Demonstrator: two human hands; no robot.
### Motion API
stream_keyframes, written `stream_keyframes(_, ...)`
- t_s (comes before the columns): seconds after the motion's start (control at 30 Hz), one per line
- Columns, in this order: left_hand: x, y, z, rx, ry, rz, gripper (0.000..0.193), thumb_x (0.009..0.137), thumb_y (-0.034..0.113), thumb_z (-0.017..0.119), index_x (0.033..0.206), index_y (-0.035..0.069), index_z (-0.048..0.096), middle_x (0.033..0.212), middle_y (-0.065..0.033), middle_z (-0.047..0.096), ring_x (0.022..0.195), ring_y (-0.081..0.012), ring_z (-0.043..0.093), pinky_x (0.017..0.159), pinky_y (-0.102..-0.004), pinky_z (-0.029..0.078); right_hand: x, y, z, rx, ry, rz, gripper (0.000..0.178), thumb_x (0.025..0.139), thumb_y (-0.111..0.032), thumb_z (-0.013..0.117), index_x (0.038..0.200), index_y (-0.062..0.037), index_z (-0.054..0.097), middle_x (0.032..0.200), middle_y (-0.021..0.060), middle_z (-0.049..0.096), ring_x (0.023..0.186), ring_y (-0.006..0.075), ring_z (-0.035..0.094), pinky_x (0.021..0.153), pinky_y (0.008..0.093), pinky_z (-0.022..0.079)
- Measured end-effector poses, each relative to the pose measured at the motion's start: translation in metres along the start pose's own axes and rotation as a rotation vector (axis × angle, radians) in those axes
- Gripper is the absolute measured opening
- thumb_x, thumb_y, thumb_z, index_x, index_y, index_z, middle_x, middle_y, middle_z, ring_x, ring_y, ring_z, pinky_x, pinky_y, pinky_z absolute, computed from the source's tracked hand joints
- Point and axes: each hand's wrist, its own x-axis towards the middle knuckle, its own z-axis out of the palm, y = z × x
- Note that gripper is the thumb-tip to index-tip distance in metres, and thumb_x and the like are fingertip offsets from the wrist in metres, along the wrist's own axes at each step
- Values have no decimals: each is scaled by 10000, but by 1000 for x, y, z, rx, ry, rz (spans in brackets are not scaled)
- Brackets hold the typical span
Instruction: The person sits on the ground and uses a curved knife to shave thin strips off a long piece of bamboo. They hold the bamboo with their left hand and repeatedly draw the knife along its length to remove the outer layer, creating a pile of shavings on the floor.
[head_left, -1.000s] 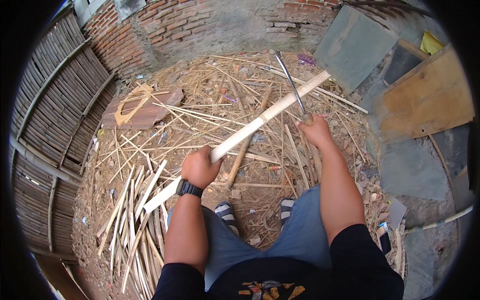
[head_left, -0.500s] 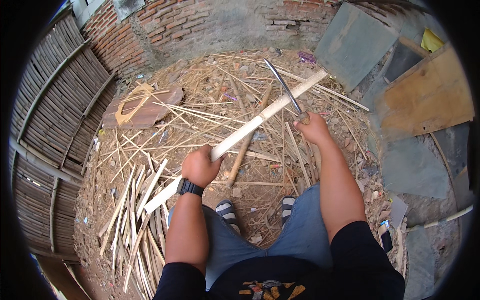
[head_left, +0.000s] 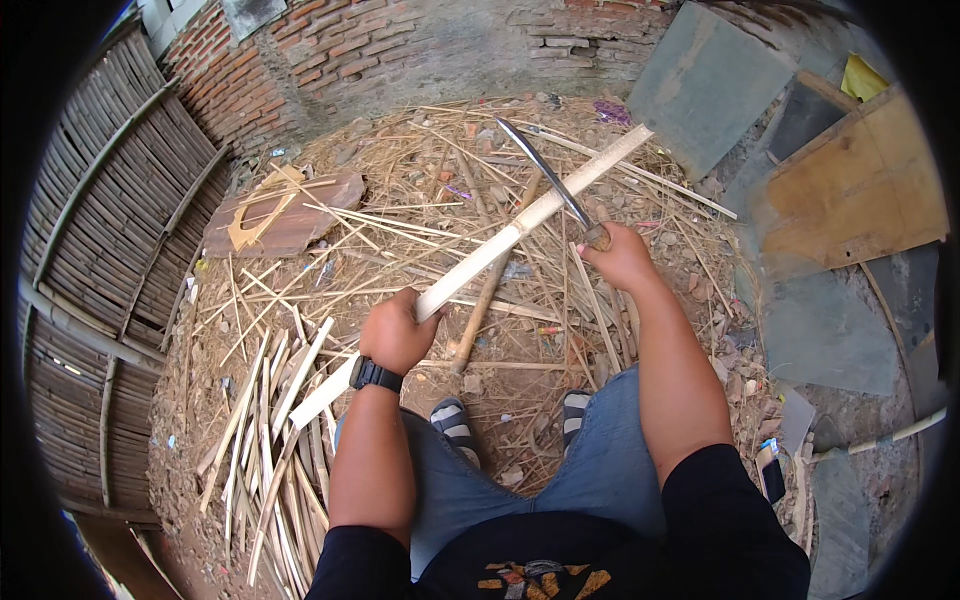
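Note:
My left hand [head_left: 396,330] is closed round a long, pale split-bamboo strip [head_left: 500,243], which slants from beside my left thigh up to the far right. In my right hand [head_left: 622,258] is the wooden handle of a machete [head_left: 545,172]. Its dark, narrow blade points to the far left and crosses over the strip's far half. Whether the edge touches the strip or only passes above it, I cannot tell. My right fingers wrap the handle, just right of the strip.
Split strips [head_left: 285,440] lie heaped by my left leg. A round bamboo pole [head_left: 485,310] rests on the littered ground ahead. A bamboo-slat wall [head_left: 95,250] stands left, a brick wall [head_left: 400,45] behind. Grey sheets [head_left: 705,85] and a brown board [head_left: 850,190] lean at right.
The machete has shifted left and slightly nearer along the strip, its blade tilting further left. My right hand has moved a little left with it. The left hand has shifted only slightly.

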Motion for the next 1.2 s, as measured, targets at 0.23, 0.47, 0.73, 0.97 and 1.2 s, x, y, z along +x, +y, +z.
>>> stream_keyframes(0.23,0,1,0,-17,-5,-19,399,860,418,822,872,42,688,756,-190,708,721,-398,702,660,-477,542,-9,-18,-12,47,-66,-27,522,874,-344,822,1260,-16,698,1128,216,753,1087,352,724,965,441,543)
stream_keyframes(0.47,1,-5,4,-7,-7,-10,409,862,426,819,873,39,687,752,-191,704,719,-398,699,663,-473,541,-5,-10,-2,12,-80,-10,580,875,-383,810,1343,-67,678,1172,211,745,1143,368,704,1002,461,543)
stream_keyframes(0.73,0,-2,4,-35,20,10,426,861,438,821,865,35,685,725,-185,694,690,-394,690,636,-475,534,-9,-22,-12,33,-86,-1,586,869,-358,820,1317,-8,676,1186,234,737,1116,383,709,978,457,545)
stream_keyframes(0.97,-1,2,1,-50,10,-9,409,861,426,822,874,37,695,724,-189,692,690,-395,693,644,-475,537,-3,-2,-6,19,64,-76,621,865,-372,822,1318,22,662,1177,255,731,1117,391,707,972,463,543)
stream_keyframes(1.2,0,-6,2,-75,54,7,390,861,398,828,847,36,687,719,-198,688,672,-390,690,628,-465,534,-15,-26,-7,90,-4,-98,590,866,-342,834,1287,39,674,1132,242,750,1076,358,728,944,422,547)
